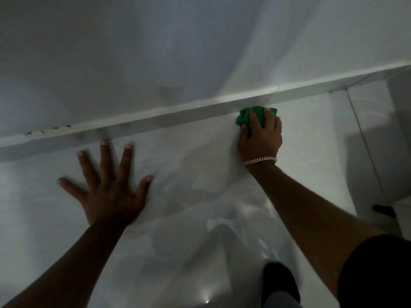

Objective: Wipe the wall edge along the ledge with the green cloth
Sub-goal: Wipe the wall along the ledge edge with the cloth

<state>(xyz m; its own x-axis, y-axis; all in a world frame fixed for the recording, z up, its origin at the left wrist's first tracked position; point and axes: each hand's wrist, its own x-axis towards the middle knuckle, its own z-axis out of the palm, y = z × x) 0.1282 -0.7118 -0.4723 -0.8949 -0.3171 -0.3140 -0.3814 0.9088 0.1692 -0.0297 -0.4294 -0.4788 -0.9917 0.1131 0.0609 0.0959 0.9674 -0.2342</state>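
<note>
A bunched green cloth [246, 117] is pressed against the glossy pale tiled surface right under a long white ledge [169, 117] that runs diagonally from lower left to upper right. My right hand [261, 135], with a silver chain bracelet at the wrist, lies over the cloth and grips it against the ledge's lower edge. My left hand [109, 185] rests flat on the tiles further left, fingers spread wide, fingertips just below the ledge, holding nothing. Above the ledge rises a plain white wall [155, 52].
Dark chipped marks [47, 130] spot the ledge's top edge at the left. A grout line [364, 138] divides the tiles at the right, beside a white block [402, 210] at the right edge. A dark shoe or foot [279, 283] shows at the bottom.
</note>
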